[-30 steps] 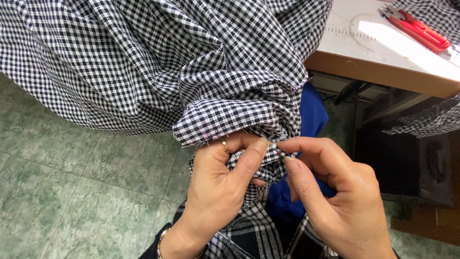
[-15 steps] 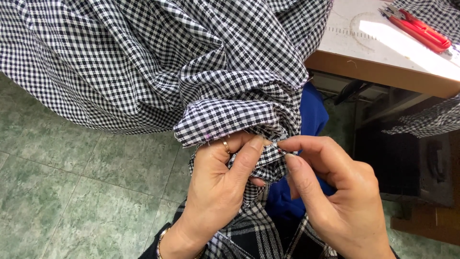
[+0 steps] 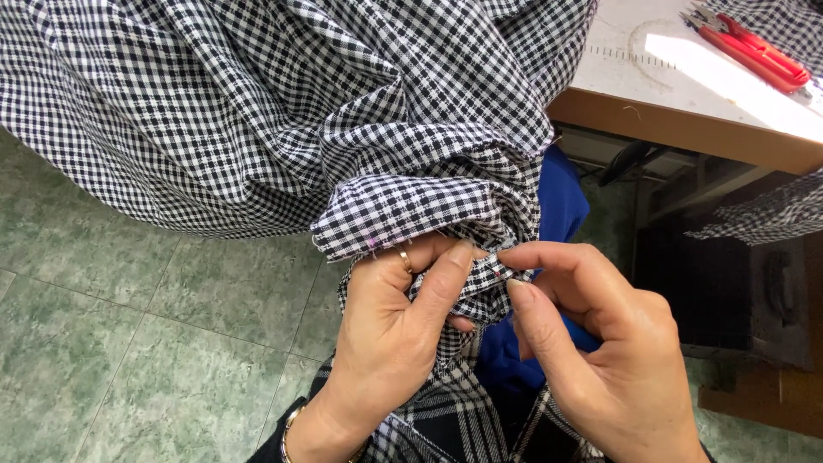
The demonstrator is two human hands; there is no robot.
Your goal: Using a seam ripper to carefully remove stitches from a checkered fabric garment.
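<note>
Almost nothing has changed since a second ago: both hands stay in the same spot, near the middle of the view, pinching the same bunched edge of the black and white checked cloth [image 3: 283,111]. The left hand [image 3: 390,343] is closed on a fold of it, thumb on top (a gold ring shows on one finger). The right hand [image 3: 600,360] pinches the cloth just beside it with thumb and first finger; something tiny and thin may sit between those fingertips, but it is too small to tell. So the fiddly work on this edge looks like it is going slowly. The rest of the cloth hangs big and loose above the green floor [image 3: 111,360]. Far right, red snips [image 3: 754,51] lie on the worktop [image 3: 686,94].
</note>
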